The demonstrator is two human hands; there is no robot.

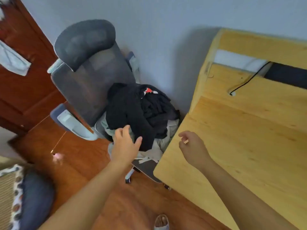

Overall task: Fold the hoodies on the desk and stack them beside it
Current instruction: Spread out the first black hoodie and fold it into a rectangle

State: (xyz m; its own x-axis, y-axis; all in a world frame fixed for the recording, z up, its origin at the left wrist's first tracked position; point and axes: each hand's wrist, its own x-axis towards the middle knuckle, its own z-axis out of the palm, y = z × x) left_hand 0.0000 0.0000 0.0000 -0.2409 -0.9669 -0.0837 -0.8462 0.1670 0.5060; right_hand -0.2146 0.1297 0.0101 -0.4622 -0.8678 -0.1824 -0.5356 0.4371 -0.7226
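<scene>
Two hands, left hand [125, 144] spread touching black hoodies [139, 110] heaped on chair [93, 83], right hand [192, 146] loosely curled, holding nothing, over desk [249, 146]

There is one view only, from a camera on the person's head. It looks forward and steeply down, and the picture is tilted, so the wall and floor lines run slanted. The wide lens bends the edges. Both forearms enter from the lower edge, and the left hand [125, 145] and right hand [192, 146] are near the middle, quite close to the camera. Beyond the left hand stands the chair [89, 77]; under and beyond the right hand lies the worktop [249, 138].
</scene>
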